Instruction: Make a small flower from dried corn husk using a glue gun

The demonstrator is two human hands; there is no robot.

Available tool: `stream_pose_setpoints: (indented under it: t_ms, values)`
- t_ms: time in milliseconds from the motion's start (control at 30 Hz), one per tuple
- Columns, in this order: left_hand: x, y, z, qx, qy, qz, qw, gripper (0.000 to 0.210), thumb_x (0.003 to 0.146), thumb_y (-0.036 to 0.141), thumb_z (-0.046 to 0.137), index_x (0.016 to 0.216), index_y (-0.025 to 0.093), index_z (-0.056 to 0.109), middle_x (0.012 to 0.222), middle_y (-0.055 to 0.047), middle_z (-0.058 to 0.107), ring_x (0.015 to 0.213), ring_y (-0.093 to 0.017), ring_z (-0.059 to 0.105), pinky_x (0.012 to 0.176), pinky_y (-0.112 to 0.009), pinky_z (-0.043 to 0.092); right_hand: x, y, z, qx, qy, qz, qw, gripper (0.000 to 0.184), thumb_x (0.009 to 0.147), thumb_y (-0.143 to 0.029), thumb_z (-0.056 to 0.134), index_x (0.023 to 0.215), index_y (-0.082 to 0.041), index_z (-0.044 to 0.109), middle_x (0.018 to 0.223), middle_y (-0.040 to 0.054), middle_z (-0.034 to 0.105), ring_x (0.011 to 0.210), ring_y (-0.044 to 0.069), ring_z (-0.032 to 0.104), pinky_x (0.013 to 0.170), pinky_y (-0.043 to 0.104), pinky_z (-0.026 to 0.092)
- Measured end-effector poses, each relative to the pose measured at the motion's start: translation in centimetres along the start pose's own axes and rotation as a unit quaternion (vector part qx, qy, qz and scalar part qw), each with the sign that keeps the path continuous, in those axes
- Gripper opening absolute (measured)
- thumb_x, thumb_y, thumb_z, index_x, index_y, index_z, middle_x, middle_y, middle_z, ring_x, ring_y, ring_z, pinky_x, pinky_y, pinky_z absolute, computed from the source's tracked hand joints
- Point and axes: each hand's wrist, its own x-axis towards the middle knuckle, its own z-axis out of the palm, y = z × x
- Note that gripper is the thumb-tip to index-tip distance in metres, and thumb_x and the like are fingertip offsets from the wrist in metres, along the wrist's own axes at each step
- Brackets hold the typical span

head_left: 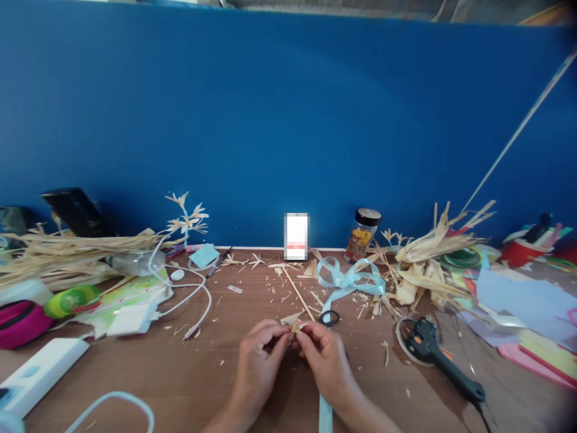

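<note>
My left hand [262,358] and my right hand [325,355] meet low in the middle of the head view. Between them, both pinch a small pale piece of dried corn husk [296,328] with thumbs and fingertips; the fingers cover most of it. Just beyond lies a thin wooden stick [298,293] among husk scraps. A light blue ribbon [346,280] lies looped past my right hand, and its tail runs down under that wrist. Beside the right fingers shows a black ring-shaped handle [330,318], perhaps of scissors, partly hidden.
To the right rests a black glue gun [446,364], near a husk bundle [419,264] and coloured paper [518,300]. A jar [362,236] stands by the blue partition [288,120]. On the left are husks [81,255], a charger [131,319] and a power strip [40,373].
</note>
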Motion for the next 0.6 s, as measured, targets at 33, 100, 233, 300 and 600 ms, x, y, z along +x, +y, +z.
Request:
stream_pose_setpoints:
  t_ms: [33,100,233,300,600]
  values:
    - [-0.05,-0.04,0.04,-0.003,0.002,0.002,1.0,0.011,0.073,0.021,0.059,0.068,0.018,0.068,0.066,-0.003,0.06,0.061,-0.015,0.058,0.057,-0.021,0.045,0.0,0.02,0.02,0.004,0.002,0.004,1.0,0.02,0.077,-0.032,0.056,0.086,-0.017,0.066,0.071,0.003,0.066,0.064,0.016,0.06,0.057,0.023,0.048]
    - [-0.14,-0.13,0.12,-0.012,0.004,0.004,1.0,0.011,0.073,0.019,0.058,0.069,0.017,0.068,0.067,-0.004,0.06,0.062,-0.015,0.058,0.057,-0.022,0.045,0.01,0.13,0.04,0.011,0.008,0.007,1.0,0.02,0.076,-0.031,0.057,0.086,-0.017,0.066,0.07,0.003,0.066,0.064,0.016,0.061,0.056,0.022,0.047]
    - [-0.25,-0.15,0.11,-0.022,0.002,0.011,1.0,0.012,0.074,0.018,0.058,0.072,0.018,0.069,0.069,-0.004,0.061,0.064,-0.015,0.058,0.058,-0.022,0.046,0.04,0.27,-0.04,0.017,0.01,-0.006,1.0,0.018,0.077,-0.03,0.056,0.086,-0.017,0.066,0.072,0.0029,0.066,0.066,0.016,0.061,0.059,0.023,0.048]
    - [-0.26,-0.05,0.04,-0.017,-0.005,0.012,1.0,0.012,0.074,0.019,0.058,0.075,0.019,0.07,0.07,-0.004,0.061,0.065,-0.015,0.058,0.058,-0.022,0.046,0.06,0.19,-0.09,0.013,0.008,-0.008,1.0,0.018,0.078,-0.029,0.055,0.085,-0.017,0.066,0.071,0.0026,0.066,0.064,0.015,0.06,0.059,0.022,0.048]
    - [-0.24,0.16,-0.02,-0.004,-0.016,0.019,1.0,0.011,0.075,0.02,0.057,0.074,0.017,0.068,0.07,-0.004,0.061,0.065,-0.014,0.059,0.059,-0.021,0.046,0.02,-0.12,0.06,-0.007,0.007,-0.011,1.0,0.018,0.079,-0.027,0.054,0.087,-0.016,0.065,0.071,0.0023,0.066,0.062,0.013,0.058,0.059,0.021,0.047]
